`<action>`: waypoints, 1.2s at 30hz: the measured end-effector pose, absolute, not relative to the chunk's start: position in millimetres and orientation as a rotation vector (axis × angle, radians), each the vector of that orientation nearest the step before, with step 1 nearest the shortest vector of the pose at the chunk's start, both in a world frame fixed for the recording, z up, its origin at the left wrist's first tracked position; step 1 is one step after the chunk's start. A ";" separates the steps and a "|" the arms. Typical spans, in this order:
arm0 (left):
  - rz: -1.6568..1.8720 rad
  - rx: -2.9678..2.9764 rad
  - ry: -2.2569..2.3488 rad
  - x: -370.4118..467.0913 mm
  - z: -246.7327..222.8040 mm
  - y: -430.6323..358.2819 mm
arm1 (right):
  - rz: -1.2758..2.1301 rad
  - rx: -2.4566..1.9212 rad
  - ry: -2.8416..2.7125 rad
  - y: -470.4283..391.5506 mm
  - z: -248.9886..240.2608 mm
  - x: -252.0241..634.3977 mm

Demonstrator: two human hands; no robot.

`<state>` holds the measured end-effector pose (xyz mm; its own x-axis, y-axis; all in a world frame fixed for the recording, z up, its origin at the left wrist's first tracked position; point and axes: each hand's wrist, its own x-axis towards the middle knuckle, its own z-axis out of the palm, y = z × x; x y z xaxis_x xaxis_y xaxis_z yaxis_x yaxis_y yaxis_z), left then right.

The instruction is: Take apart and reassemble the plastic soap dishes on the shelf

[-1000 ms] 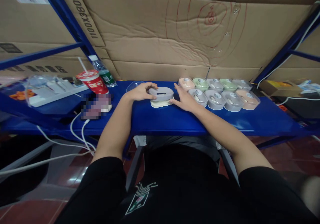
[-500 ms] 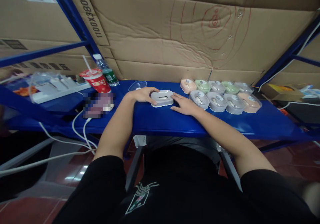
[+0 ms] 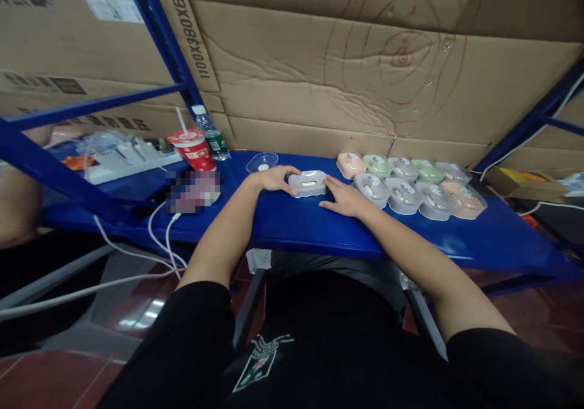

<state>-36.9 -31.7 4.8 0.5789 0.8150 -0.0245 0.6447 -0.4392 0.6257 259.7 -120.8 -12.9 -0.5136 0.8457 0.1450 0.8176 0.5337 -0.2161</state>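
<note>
A grey oval box (image 3: 308, 183) with a slot in its top lies on the blue table (image 3: 314, 229) between my hands. Around its left end are the thumb and fingers of my left hand (image 3: 277, 179), gripping it. My right hand (image 3: 343, 197) touches the right end with its fingertips, its thumb held apart below. Behind my left hand lies a clear oval lid (image 3: 262, 163) with a white round label. To the right stand two rows of lidded boxes in grey, green and peach, among them a grey one (image 3: 370, 190) close to my right hand.
A red cup (image 3: 196, 153) with a straw and a water bottle (image 3: 214, 138) stand at the back left, near a blurred-out item with white cables (image 3: 171, 244). Another person's arm (image 3: 18, 205) shows at the far left. Cardboard (image 3: 292, 80) stands behind the table.
The whole view has shifted, so the table's things appear further right and slightly lower. Another person's arm now shows more clearly at the left. My hands remain at the grey box.
</note>
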 end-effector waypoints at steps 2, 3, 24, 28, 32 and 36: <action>0.390 2.227 1.157 -38.4 2.1 -28.8 | 0.146 -1.425 -2.544 -121.6 -11.8 258.0; 0.387 2.229 1.153 -39.3 0.6 -27.0 | 0.134 -1.434 -2.548 -122.4 -11.1 256.9; 0.480 1.780 2.267 -96.1 2.7 -15.1 | -0.002 -1.509 -2.525 -130.9 -11.1 252.9; 0.746 1.799 2.203 -88.4 -0.1 -12.3 | 0.016 -1.494 -2.524 -130.2 -11.4 254.3; 1.326 1.892 1.811 -77.9 -4.1 -4.7 | 0.039 -1.488 -2.525 -129.7 -11.4 254.7; 1.671 2.032 1.370 -62.9 -8.9 4.4 | 0.036 -1.470 -2.520 -128.5 -12.3 255.2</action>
